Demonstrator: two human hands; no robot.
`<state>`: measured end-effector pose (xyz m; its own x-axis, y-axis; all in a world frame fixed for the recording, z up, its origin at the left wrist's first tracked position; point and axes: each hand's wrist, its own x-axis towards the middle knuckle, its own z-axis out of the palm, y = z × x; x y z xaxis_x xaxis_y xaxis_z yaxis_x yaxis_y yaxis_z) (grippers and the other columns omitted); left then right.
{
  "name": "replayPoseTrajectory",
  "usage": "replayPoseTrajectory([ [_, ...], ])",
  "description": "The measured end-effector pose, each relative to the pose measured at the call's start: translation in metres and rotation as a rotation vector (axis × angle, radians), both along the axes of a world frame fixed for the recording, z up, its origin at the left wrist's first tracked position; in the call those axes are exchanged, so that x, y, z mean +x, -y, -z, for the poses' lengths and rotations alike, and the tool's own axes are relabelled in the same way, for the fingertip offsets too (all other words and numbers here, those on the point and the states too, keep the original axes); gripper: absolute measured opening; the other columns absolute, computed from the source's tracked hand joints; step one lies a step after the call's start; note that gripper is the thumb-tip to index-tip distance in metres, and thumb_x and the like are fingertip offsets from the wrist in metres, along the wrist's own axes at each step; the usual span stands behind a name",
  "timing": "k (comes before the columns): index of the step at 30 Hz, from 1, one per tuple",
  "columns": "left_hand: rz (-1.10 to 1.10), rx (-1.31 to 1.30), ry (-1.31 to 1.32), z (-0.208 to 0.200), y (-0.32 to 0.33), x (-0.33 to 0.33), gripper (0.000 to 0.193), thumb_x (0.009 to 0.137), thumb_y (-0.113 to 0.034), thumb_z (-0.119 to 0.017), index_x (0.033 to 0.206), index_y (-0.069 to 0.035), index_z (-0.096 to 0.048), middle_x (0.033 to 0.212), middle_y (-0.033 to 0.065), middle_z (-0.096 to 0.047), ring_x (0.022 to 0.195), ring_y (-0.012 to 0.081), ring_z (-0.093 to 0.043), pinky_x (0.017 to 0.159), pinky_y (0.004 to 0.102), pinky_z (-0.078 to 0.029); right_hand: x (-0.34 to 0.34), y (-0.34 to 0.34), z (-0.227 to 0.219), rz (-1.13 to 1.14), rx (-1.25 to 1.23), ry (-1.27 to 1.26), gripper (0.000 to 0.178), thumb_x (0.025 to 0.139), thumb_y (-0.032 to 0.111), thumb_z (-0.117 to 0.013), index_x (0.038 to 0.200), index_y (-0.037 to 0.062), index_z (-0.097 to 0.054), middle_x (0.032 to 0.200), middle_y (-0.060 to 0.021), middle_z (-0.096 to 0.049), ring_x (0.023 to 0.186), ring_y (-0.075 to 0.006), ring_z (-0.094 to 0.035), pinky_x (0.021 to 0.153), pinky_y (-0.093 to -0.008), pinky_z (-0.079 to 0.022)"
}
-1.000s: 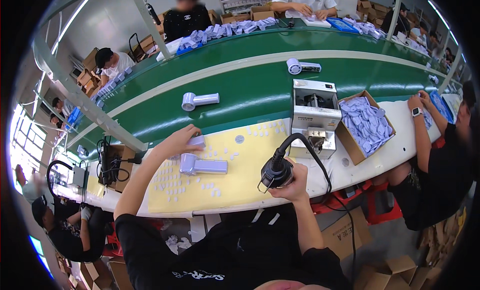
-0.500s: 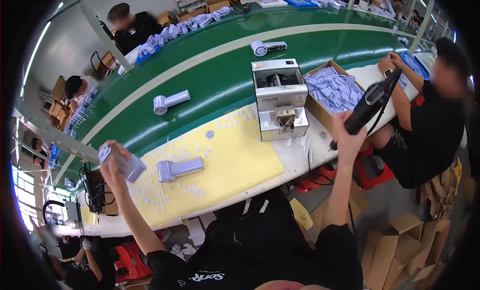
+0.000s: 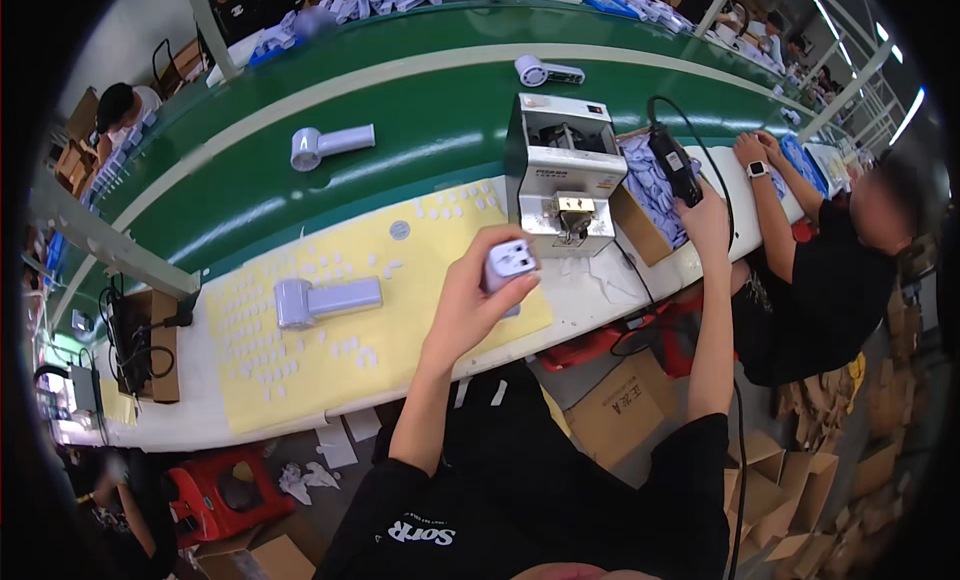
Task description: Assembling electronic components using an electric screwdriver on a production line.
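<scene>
My left hand [image 3: 470, 298] is closed around a lavender handheld fan [image 3: 508, 264], held above the yellow sheet's right end with an end showing dark openings turned up. In my right hand [image 3: 706, 218] is a black corded electric screwdriver [image 3: 676, 168], over the open carton of lavender parts. Its tip is hidden. Another lavender fan [image 3: 345, 296] lies on the yellow sheet [image 3: 450, 320], among rows of small pale pieces [image 3: 255, 335]. Between my hands, farther back, stands a metal screw feeder [image 3: 565, 170].
The green conveyor belt [image 3: 420, 110] beyond the table carries two more fans, one [image 3: 333, 145] at left and one [image 3: 548, 72] behind the feeder. The carton [image 3: 645, 230] is right of the feeder. A co-worker [image 3: 820, 270] sits at right. A cable hangs by my right arm.
My left hand has brought its fan from the far left to the middle, before the feeder. The screwdriver in my right hand has swung back over the carton. The view has shifted.
</scene>
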<state>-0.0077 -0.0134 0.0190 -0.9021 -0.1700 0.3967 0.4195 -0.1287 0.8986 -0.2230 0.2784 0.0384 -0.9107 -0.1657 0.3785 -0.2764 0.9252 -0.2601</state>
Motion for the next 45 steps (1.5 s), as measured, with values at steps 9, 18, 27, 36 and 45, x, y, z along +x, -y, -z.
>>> replayPoseTrajectory([
  [9, -0.094, -0.307, -0.002, 0.004, -0.014, 0.006, 0.042, 0.077, -0.012, -0.069, 0.11, -0.003, -0.045, 0.095, 0.0096, -0.058, 0.082, 0.021, -0.06, 0.072, 0.0289, -0.048, 0.1, 0.07, -0.05, -0.376, -0.963, 0.274, 0.014, 0.082, 0.003, -0.057, 0.096, -0.0014, -0.055, 0.068, -0.0071, -0.057, 0.048, -0.0111, -0.051, 0.042, -0.0215, -0.036],
  [18, 0.067, -0.375, -0.057, 0.01, -0.003, 0.011, 0.071, 0.07, -0.039, -0.074, 0.117, -0.003, -0.036, 0.105, 0.0131, -0.058, 0.093, 0.0268, -0.059, 0.08, 0.0329, -0.047, 0.167, 0.133, -0.037, -0.759, -1.043, 0.661, 0.013, 0.077, 0.0, -0.065, 0.086, -0.002, -0.056, 0.069, -0.0075, -0.058, 0.049, -0.0101, -0.054, 0.043, -0.0207, -0.04],
  [27, 0.051, -0.28, -0.147, 0.012, -0.008, 0.012, 0.075, 0.068, -0.038, -0.075, 0.12, -0.005, -0.032, 0.102, 0.0197, -0.06, 0.094, 0.0381, -0.06, 0.078, 0.0378, -0.049, 0.174, 0.128, -0.04, -0.582, -0.792, 0.712, 0.024, 0.074, 0.008, -0.072, 0.091, -0.0013, -0.057, 0.074, -0.0041, -0.061, 0.059, -0.0072, -0.055, 0.053, -0.0214, -0.042],
  [36, -0.042, -0.3, -0.171, 0.016, -0.016, 0.009, 0.055, 0.075, -0.029, -0.071, 0.114, -0.004, -0.04, 0.1, 0.015, -0.061, 0.088, 0.0337, -0.062, 0.074, 0.0363, -0.05, 0.165, 0.124, -0.032, -0.748, -0.83, 0.576, 0.032, 0.079, 0.019, -0.07, 0.096, 0.0036, -0.047, 0.067, -0.0018, -0.051, 0.046, -0.0066, -0.046, 0.041, -0.0199, -0.035],
  [45, -0.003, -0.071, -0.231, 0.027, -0.021, -0.001, 0.031, 0.078, -0.022, -0.068, 0.097, -0.004, -0.052, 0.093, 0.0105, -0.061, 0.077, 0.023, -0.061, 0.066, 0.0284, -0.048, 0.098, 0.142, -0.058, -0.811, -1.502, 0.097, 0.049, 0.084, 0.056, -0.047, 0.089, 0.0079, -0.039, 0.059, -0.0006, -0.038, 0.039, -0.0091, -0.034, 0.037, -0.0234, -0.031],
])
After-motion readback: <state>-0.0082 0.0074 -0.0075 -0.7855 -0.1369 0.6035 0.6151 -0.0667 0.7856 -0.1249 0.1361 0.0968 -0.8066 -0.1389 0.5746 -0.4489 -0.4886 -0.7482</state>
